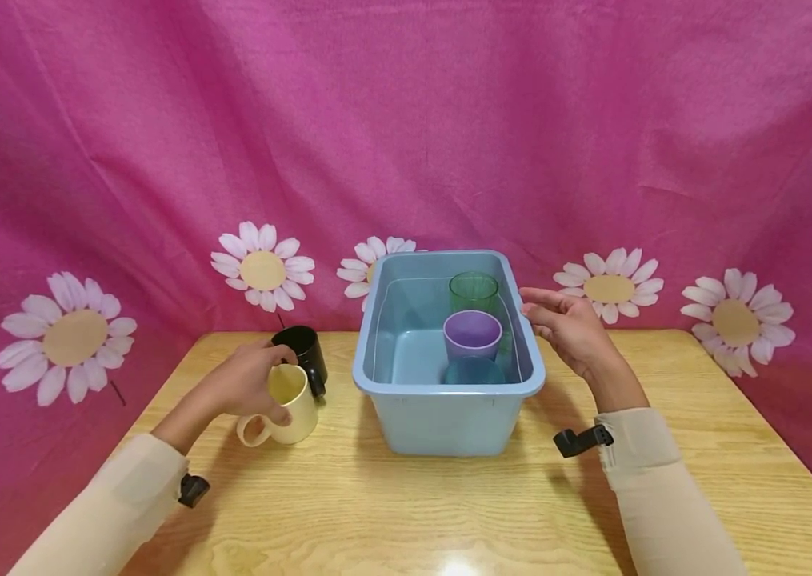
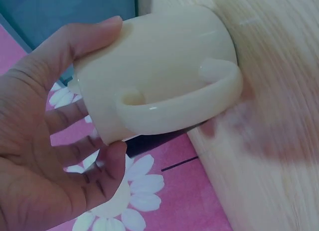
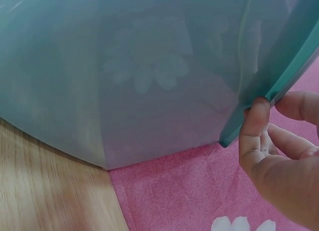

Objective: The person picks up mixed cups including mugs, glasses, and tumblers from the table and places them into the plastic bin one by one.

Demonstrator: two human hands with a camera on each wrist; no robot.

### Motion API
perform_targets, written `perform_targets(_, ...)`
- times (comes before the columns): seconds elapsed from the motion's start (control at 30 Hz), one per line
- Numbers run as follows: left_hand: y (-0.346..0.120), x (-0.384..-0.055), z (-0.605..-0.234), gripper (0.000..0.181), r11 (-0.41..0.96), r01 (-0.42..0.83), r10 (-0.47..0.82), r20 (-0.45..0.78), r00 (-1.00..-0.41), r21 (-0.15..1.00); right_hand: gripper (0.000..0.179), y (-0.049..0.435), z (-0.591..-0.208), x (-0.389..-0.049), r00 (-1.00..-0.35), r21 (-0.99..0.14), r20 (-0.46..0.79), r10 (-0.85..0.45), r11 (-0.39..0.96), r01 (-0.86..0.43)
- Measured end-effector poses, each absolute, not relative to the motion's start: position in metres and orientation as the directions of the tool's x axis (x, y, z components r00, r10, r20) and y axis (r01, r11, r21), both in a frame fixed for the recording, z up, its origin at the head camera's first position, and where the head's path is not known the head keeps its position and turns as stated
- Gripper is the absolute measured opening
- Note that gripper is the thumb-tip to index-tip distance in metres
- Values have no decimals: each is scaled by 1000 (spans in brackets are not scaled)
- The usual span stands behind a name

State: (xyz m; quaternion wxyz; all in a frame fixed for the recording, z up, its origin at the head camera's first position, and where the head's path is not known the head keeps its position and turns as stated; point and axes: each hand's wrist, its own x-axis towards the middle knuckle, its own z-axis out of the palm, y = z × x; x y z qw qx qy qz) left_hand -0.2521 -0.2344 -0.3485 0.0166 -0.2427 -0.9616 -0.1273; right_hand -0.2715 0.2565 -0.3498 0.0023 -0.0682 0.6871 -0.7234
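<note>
Left arm (image 1: 114, 496) reaches forward; left hand (image 1: 250, 382) grips, thumb (image 2: 107, 32) opposing the fingers (image 2: 67, 116). Right arm (image 1: 661, 500) reaches forward — right hand (image 1: 573, 330) angled inward, thumb and index fingertip (image 3: 289, 104) close together.

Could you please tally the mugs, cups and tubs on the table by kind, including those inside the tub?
Mugs: 2 (pale yellow mug, black mug)
Cups: 3 (green cup, purple cup, teal cup)
Tubs: 1 (blue tub)
Total: 6

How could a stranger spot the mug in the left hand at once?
Find the blue bin on the wooden table. To its left, the left hand grips the pale yellow mug. Its colour sets it apart from the black mug just behind.
</note>
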Motion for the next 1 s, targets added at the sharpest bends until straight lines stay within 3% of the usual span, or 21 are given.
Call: perform_targets(1.0, -218, -248, -299, 73, 835, 506, 504, 71, -861, 217, 53, 257, -350, -274, -990, -992, 93, -103, -98, -83)
